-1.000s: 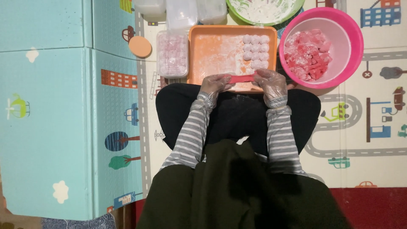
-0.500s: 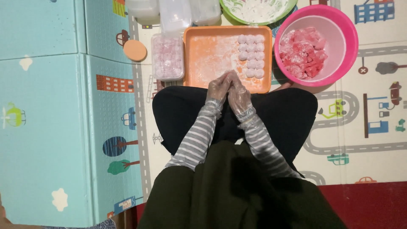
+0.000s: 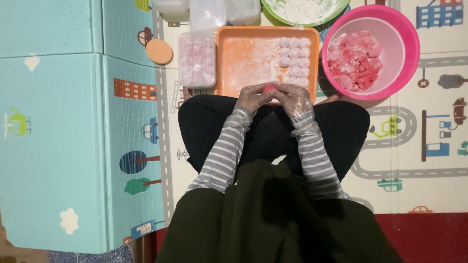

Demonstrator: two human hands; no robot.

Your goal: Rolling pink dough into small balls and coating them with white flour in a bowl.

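Observation:
My left hand (image 3: 251, 98) and my right hand (image 3: 293, 100) wear clear plastic gloves and meet at the near edge of an orange tray (image 3: 243, 58). Between their fingertips sits a small pink dough piece (image 3: 269, 88), pinched by both hands. The tray is dusted with white flour and carries rows of pale round balls (image 3: 294, 57) on its right side. A pink bowl (image 3: 404, 39) to the right holds several pink dough chunks (image 3: 355, 61).
A clear plastic box of pale pink balls (image 3: 197, 59) stands left of the tray, with an orange round lid (image 3: 159, 51) beside it. A green bowl of white flour (image 3: 303, 9) and clear containers (image 3: 209, 12) sit behind. A printed play mat (image 3: 429, 141) covers the floor.
A second ago my hands were apart, stretching a pink strip. They came together, pressed palm to palm, and now the fingertips pinch the pink piece at the tray's edge.

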